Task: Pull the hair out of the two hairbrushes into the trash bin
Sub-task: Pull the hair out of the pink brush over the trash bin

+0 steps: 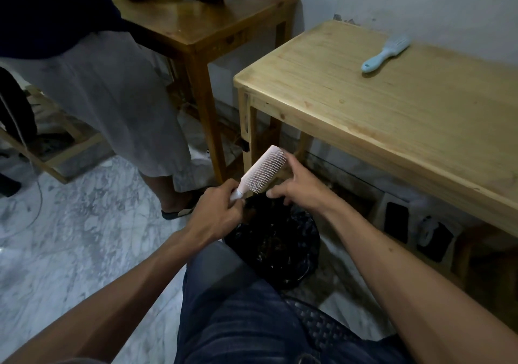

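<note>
**Two hands, one pink hairbrush held above the lined bin**

Nearest the camera: one knee in dark blue denim, partly cut off by the lower edge, with two bare forearms running up from the bottom corners. Beyond the knee stands one round trash bin lined with a black plastic bag; its near rim is hidden by the knee, and its dark contents are hard to make out. Above the bin's far rim, the left hand is closed around the handle of one pale pink plastic hairbrush with white bristles, held tilted, head up and to the right, bristles facing right. The right hand is just right of the bristles, its fingers loosely curled and narrowly parted, thumb up beside the brush head; whether they pinch any hair cannot be told. Hair on the bristles is not discernible.

Farther right, one light wooden table carries one pale blue plastic hairbrush, lying flat, well apart from the hands. Under this table, dark objects are indistinct. Far left, a second person's legs in grey trousers are cut off above. Behind them, one darker brown wooden table bears blurred items.
</note>
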